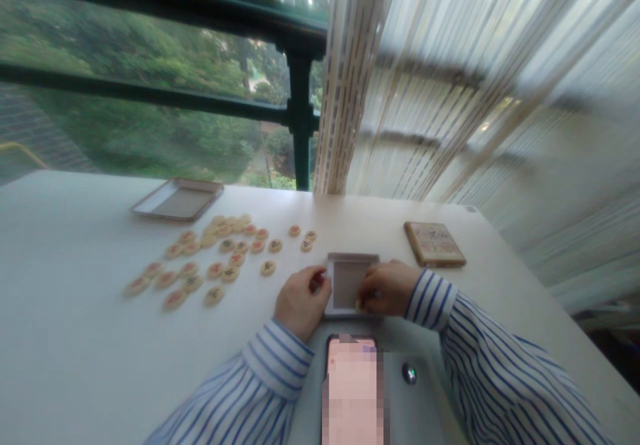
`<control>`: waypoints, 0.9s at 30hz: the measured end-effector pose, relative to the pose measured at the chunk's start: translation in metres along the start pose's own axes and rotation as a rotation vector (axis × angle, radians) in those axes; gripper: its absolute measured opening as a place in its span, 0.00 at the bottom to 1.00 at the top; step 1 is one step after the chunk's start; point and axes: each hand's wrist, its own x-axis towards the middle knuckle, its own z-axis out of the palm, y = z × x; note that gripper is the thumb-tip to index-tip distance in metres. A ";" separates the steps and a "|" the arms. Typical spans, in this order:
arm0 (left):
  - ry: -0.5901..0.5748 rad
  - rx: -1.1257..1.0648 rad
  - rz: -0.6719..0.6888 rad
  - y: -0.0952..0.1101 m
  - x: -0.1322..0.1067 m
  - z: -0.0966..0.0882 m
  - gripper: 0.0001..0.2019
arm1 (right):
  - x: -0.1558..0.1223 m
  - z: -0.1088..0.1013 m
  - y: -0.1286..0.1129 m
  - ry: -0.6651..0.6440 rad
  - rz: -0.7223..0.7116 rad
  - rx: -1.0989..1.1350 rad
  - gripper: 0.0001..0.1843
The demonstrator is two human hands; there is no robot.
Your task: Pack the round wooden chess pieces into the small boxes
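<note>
A shallow rectangular box [353, 256] lies on the white table in front of me, its inside facing up. My left hand [303, 300] is closed at the box's left side, thumb and fingers curled on the rim. Over the box's right side, my right hand [393, 288] is closed in a pinch. A round pale Chinese chess piece [359, 305] shows under its fingertips, low inside the box. Several more Chinese chess pieces [230, 273] with red or black characters are spread to the left. Some appear blank, and a few overlap.
An open tray-like lid [177, 217] lies at the back left. A flat printed box [434, 244] sits at the right. Near me are a phone [350, 352], partly pixelated, and a small shiny round object [409, 373]. A window railing [300, 118] and string curtain [345, 98] stand behind the table.
</note>
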 end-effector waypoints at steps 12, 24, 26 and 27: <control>-0.011 -0.006 -0.015 0.000 0.000 0.000 0.13 | 0.006 0.000 -0.001 0.007 0.016 -0.039 0.12; 0.003 -0.009 -0.011 0.001 0.000 0.000 0.13 | 0.004 0.002 -0.002 0.004 0.016 -0.020 0.13; 0.005 -0.010 -0.007 0.000 0.000 0.000 0.13 | 0.004 0.003 -0.001 0.004 0.018 -0.026 0.12; 0.005 -0.012 -0.006 0.000 0.000 0.001 0.13 | 0.004 0.004 -0.001 0.002 0.017 -0.027 0.12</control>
